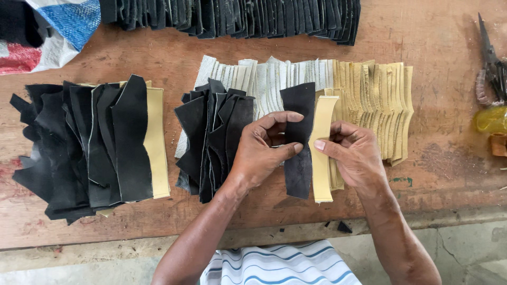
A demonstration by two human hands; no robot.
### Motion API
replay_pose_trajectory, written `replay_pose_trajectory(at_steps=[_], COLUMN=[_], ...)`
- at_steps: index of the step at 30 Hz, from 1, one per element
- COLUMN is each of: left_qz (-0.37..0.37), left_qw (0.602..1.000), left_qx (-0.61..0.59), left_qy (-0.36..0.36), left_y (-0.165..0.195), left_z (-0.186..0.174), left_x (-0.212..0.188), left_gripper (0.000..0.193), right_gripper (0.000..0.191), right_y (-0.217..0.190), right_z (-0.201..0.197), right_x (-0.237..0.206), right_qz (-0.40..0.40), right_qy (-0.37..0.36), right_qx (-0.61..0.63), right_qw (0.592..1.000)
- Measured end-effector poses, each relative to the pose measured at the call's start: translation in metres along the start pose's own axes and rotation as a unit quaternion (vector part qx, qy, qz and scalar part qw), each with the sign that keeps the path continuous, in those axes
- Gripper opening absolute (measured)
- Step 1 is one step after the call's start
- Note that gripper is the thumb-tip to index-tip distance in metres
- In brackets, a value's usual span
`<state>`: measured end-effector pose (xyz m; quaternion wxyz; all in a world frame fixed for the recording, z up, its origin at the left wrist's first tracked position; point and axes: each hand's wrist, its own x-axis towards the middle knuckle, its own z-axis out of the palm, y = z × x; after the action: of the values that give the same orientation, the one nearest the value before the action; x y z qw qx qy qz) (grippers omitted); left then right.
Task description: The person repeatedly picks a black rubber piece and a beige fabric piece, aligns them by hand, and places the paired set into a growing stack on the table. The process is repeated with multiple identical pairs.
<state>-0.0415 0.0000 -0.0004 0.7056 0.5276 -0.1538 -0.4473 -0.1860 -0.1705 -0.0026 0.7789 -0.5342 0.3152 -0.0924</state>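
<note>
The left hand [259, 153] is pinching a matte, wavy-edged black leather strip [299, 137] while the right hand [353, 153] is gripping a smooth tan strip [322, 142].

It was a leather-cutting workshop: a worn wooden workbench [433, 42] carried stacks of black cut pieces [90, 148] left of a fanned cream-and-tan row [364, 95], with scissors [491, 58] lying to that row's right.

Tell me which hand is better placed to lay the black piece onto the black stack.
Left, probably. The left hand already pinches the black piece, and the black stack lies directly on its side. The right hand grips the tan strip, farther from that stack.
</note>
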Motion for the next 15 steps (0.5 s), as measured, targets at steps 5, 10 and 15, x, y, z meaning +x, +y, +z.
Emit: replay_pose_trajectory(at_steps=[5,10,15], left_qz=[-0.007,-0.011,-0.023], left_qw=[1.0,1.0,1.0], left_qx=[0.005,-0.015,0.01], left_qy=[-0.003,0.006,0.016], left_y=[-0.0007,-0.0002,0.0002], left_z=[0.0005,0.0018,0.0037], left_x=[0.0003,0.0007,0.0021], left_gripper=[0.05,0.073,0.096], right_gripper=[0.026,0.029,0.034], right_y=[-0.0001,-0.0006,-0.0079], right_z=[0.0,0.0022,0.0069], right_x=[-0.0011,-0.0015,-0.0013], right_qz=[0.003,-0.004,0.004], right_qy=[0.0,0.002,0.021], right_qx=[-0.021,-0.052,-0.121], right_qw=[1.0,0.999,0.992])
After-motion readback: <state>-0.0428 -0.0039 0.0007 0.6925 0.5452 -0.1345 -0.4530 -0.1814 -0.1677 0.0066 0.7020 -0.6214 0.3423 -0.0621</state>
